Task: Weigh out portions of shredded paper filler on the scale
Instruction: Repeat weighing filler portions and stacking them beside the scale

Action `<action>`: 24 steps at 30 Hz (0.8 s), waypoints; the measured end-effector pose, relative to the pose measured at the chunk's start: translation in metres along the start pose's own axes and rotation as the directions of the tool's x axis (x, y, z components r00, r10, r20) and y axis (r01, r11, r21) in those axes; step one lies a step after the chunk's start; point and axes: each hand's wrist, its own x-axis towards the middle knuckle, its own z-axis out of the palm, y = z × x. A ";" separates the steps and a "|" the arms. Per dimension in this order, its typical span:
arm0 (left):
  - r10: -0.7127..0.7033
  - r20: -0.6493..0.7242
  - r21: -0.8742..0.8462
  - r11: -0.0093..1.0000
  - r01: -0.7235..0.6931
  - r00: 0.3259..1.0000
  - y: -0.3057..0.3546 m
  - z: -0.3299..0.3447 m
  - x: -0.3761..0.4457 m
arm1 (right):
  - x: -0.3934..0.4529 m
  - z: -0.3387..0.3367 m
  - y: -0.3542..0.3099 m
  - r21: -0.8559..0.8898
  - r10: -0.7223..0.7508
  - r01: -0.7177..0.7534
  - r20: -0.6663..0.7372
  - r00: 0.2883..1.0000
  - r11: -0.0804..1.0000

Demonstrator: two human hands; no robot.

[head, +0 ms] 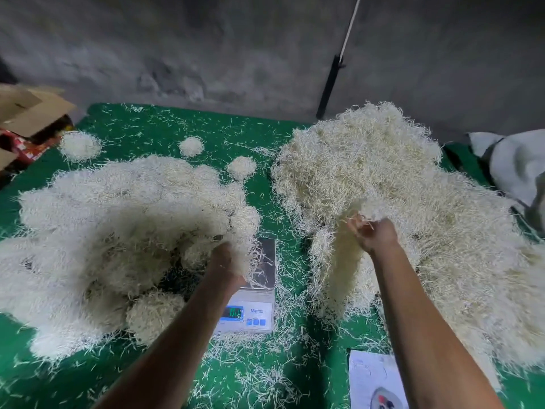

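Right fingers: my right hand (374,234) has its fingers (355,224) curled around a hanging tuft (345,261) of shredded paper, pulled up from the big heap (413,208) at 2 o'clock.
Left fingers: my left hand (227,261) grips a clump (243,231) of filler at the pile's right edge; the fingertips are buried in the strands, so I cannot see them singly.
Scale: the digital scale (250,308) sits at 6 o'clock of centre, between my forearms; the left hand's clump hangs over its steel platter (267,255). The green display (233,312) is lit, digits unreadable.
Weighed side: a broad pile of pale portions (112,231) spreads at 9 o'clock, with three small balls (191,146) beyond it toward 11 and 12.
Surface: I see a green cloth (206,122) scattered with loose strands.
Edges: a paper sheet (371,379) lies at 5 o'clock, a cardboard box (26,110) at 10, a white sack (516,169) at 3, a black pole (328,84) against the wall at 1.
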 end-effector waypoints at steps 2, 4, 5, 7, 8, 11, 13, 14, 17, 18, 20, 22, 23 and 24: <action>0.030 0.039 -0.011 1.000 -0.029 0.999 -0.005 0.005 -0.003 | -0.004 0.004 0.017 -0.228 -0.111 0.129 0.092 0.990 0.965; 0.021 0.002 -0.023 1.000 -0.021 1.000 -0.012 0.008 0.001 | -0.009 0.012 0.036 -0.685 -0.281 0.283 0.119 0.952 0.671; 0.042 0.025 -0.057 0.998 -0.040 0.999 -0.015 0.006 -0.002 | -0.011 0.015 0.044 -0.874 -0.400 0.323 0.166 0.901 0.363; 0.006 0.030 -0.101 0.995 -0.003 1.000 -0.010 0.003 -0.009 | -0.017 0.018 0.060 -0.940 -0.564 0.265 0.340 0.752 -0.213; 0.015 0.072 -0.157 0.988 -0.004 0.997 -0.007 0.003 -0.006 | -0.022 0.021 0.070 -0.876 -0.578 0.311 0.477 0.661 -0.368; -0.114 0.180 -0.185 0.972 0.147 0.977 -0.004 -0.005 -0.014 | -0.046 0.039 0.124 -0.730 -0.277 0.683 0.659 0.699 -0.012; -0.066 0.235 -0.079 0.993 0.087 0.970 -0.002 -0.005 -0.010 | -0.063 0.052 0.164 -0.716 -0.018 0.662 0.676 0.737 0.221; -0.044 0.272 -0.062 0.996 0.063 0.961 0.000 -0.004 -0.008 | -0.068 0.054 0.183 -0.723 0.050 0.635 0.670 0.741 0.271; 0.064 0.317 -0.185 0.983 -0.005 0.946 0.012 -0.019 -0.017 | -0.071 0.045 0.223 -0.760 0.129 0.560 0.624 0.771 0.329; 0.061 0.264 -0.317 0.948 0.027 0.963 0.017 -0.026 -0.008 | -0.068 0.039 0.230 -0.770 0.177 0.545 0.618 0.766 0.331; 0.002 0.290 -0.441 0.888 0.132 0.957 0.024 -0.039 0.009 | -0.064 0.033 0.239 -0.774 0.227 0.522 0.615 0.756 0.359; -0.063 0.360 -0.402 0.890 0.216 0.931 0.021 -0.053 0.009 | -0.057 0.034 0.241 -0.806 0.169 0.508 0.570 0.804 0.304; -0.087 0.395 -0.347 0.908 0.236 0.915 0.017 -0.057 0.011 | -0.055 0.035 0.239 -0.815 0.094 0.516 0.554 0.827 0.263; -0.080 0.374 -0.274 0.942 0.192 0.924 0.013 -0.061 0.014 | -0.053 0.036 0.237 -0.805 -0.012 0.547 0.559 0.829 0.230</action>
